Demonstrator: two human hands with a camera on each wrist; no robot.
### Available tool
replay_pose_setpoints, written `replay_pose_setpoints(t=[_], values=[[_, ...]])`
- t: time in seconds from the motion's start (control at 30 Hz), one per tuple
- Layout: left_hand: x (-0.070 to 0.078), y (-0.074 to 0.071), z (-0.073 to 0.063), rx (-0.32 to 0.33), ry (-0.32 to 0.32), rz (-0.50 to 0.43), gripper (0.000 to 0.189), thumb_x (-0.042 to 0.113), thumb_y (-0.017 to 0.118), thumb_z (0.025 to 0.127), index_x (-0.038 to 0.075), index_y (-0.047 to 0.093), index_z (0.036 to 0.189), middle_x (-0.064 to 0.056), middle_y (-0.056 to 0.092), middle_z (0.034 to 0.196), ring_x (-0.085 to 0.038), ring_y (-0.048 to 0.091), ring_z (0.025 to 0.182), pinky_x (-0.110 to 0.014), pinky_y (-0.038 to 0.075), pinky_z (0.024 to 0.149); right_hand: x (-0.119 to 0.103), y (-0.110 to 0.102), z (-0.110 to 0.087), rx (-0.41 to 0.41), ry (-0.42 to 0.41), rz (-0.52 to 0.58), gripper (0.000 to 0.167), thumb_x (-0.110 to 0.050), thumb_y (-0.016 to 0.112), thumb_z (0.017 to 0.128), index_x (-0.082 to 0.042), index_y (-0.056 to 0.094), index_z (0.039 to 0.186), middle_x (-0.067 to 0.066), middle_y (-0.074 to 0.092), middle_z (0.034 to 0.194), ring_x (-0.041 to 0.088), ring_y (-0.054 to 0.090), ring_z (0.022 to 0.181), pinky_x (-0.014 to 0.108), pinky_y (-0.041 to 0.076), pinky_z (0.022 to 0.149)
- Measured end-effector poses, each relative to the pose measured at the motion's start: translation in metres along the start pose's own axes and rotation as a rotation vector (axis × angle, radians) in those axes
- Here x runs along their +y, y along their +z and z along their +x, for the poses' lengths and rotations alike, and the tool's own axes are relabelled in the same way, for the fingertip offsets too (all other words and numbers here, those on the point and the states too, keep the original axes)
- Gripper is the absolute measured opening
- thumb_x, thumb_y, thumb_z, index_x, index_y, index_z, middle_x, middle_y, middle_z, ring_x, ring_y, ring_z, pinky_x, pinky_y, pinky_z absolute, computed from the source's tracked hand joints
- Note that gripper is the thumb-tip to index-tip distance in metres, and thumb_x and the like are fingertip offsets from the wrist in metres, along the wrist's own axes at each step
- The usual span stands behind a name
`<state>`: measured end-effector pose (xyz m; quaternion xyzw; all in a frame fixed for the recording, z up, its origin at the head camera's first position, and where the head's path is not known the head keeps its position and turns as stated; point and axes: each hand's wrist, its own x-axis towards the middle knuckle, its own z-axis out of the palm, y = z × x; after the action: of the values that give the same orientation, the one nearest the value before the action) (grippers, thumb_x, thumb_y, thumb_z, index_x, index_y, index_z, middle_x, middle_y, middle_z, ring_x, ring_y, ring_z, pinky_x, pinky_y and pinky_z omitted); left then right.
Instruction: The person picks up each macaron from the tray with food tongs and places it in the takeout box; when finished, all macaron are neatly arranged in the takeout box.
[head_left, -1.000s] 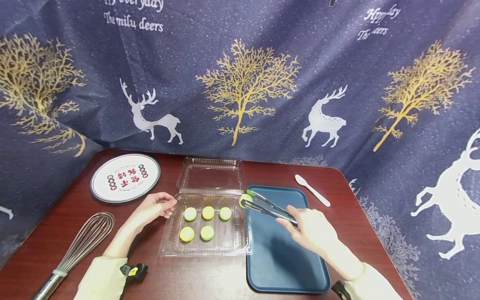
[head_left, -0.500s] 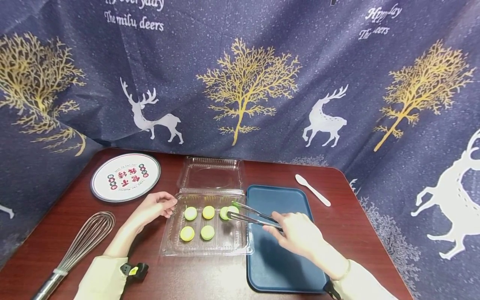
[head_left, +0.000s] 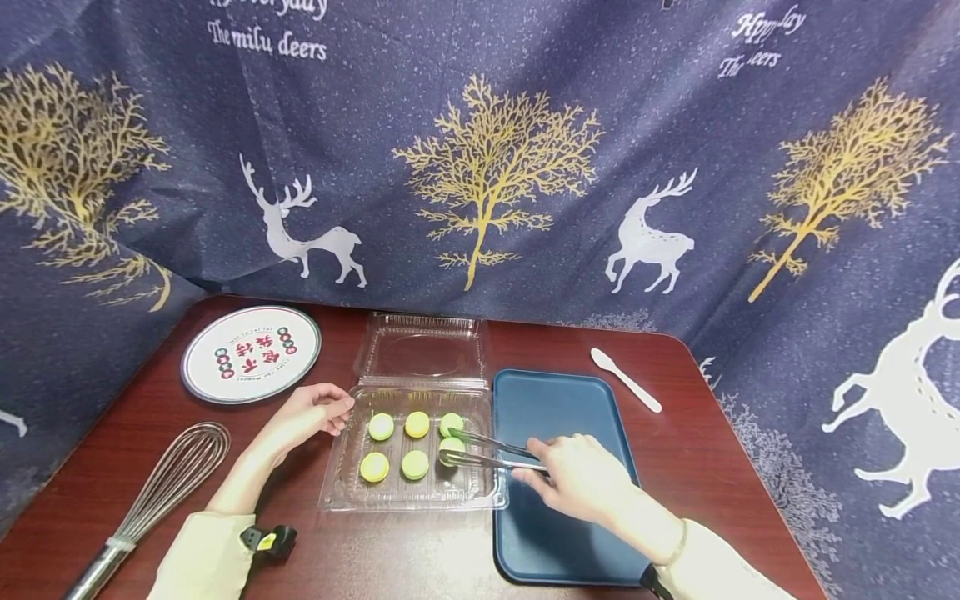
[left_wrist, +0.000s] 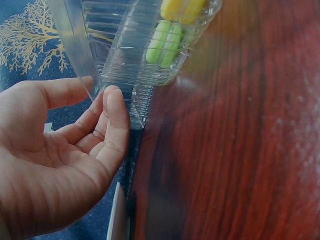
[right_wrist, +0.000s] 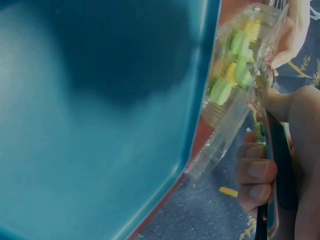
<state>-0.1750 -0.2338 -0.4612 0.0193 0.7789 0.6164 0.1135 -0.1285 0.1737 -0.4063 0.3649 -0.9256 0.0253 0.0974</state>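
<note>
The pale green macaron [head_left: 453, 448] lies in the clear box [head_left: 481, 487], toward its right edge, at the end of the row nearer me. The arms of my tongs [head_left: 491, 462] pass on either side of it; I cannot tell whether they squeeze it, or whether it bears on the base. My right hand [head_left: 581, 475] grips the tongs with the fingers wrapped and the thumb opposed, a hold that I think lets me work the arms while my hand is well clear of the sweets.

Five other macarons [head_left: 417, 425] fill out two rows of three, spaced, it seems, so that a tool can pass between. At the box's far left corner my left hand [head_left: 311, 412] pinches the thin rim, probably because such light plastic slides easily. The lid [head_left: 423, 354] lies back from the far edge, leaving the base open from above.

By the box's right edge is the blue tray [head_left: 562, 542], under my right forearm. Toward the table's far left corner lies a plate [head_left: 251, 354]; a whisk [head_left: 168, 483] lies along the left edge, a white spoon [head_left: 626, 382] near the far right corner, both out of my arms' way.
</note>
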Motion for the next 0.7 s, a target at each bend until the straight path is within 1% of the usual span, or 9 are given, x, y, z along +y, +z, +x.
replay_pose_setpoints(t=[0.1, 0.17, 0.37, 0.5, 0.7], values=[[-0.001, 0.0, 0.0, 0.001, 0.004, 0.006, 0.024, 0.009, 0.057, 0.099, -0.013, 0.058, 0.11, -0.01, 0.063, 0.085, -0.017, 0.062, 0.072, -0.029, 0.056, 0.067, -0.004, -0.004, 0.002, -0.014, -0.013, -0.02, 0.032, -0.048, 0.069, 0.091, -0.016, 0.065, 0.088, -0.01, 0.047, 0.055, 0.012, 0.052, 0.05, 0.036, 0.049, 0.052], [-0.002, -0.001, 0.001, -0.001, 0.003, 0.008, 0.024, 0.009, 0.057, 0.099, -0.013, 0.058, 0.11, -0.01, 0.063, 0.085, -0.017, 0.062, 0.072, -0.029, 0.056, 0.067, -0.007, -0.007, 0.003, -0.008, -0.025, -0.033, 0.032, -0.047, 0.07, 0.09, -0.015, 0.065, 0.088, -0.008, 0.049, 0.055, 0.015, 0.054, 0.05, 0.037, 0.049, 0.052], [-0.001, -0.001, 0.001, -0.008, 0.011, -0.008, 0.024, 0.007, 0.057, 0.099, -0.014, 0.057, 0.11, -0.01, 0.062, 0.084, -0.017, 0.062, 0.071, -0.029, 0.056, 0.066, -0.015, -0.013, 0.01, 0.014, -0.064, -0.09, 0.032, -0.044, 0.072, 0.088, -0.015, 0.063, 0.079, -0.006, 0.047, 0.051, 0.016, 0.053, 0.047, 0.036, 0.046, 0.046], [-0.001, -0.002, 0.001, -0.013, 0.017, -0.004, 0.026, 0.01, 0.059, 0.099, -0.014, 0.057, 0.11, -0.009, 0.063, 0.082, -0.017, 0.062, 0.07, -0.03, 0.056, 0.066, -0.02, -0.016, 0.013, -0.018, -0.07, -0.114, 0.034, -0.044, 0.072, 0.088, -0.017, 0.057, 0.073, -0.007, 0.042, 0.05, 0.016, 0.05, 0.046, 0.034, 0.045, 0.046], [-0.004, -0.003, 0.002, -0.02, 0.018, -0.013, 0.027, 0.011, 0.06, 0.099, -0.014, 0.057, 0.11, -0.009, 0.064, 0.082, -0.017, 0.062, 0.07, -0.03, 0.056, 0.067, -0.026, -0.018, 0.017, -0.057, -0.074, -0.134, 0.035, -0.042, 0.072, 0.088, -0.018, 0.054, 0.071, -0.007, 0.041, 0.05, 0.017, 0.051, 0.047, 0.034, 0.045, 0.046]])
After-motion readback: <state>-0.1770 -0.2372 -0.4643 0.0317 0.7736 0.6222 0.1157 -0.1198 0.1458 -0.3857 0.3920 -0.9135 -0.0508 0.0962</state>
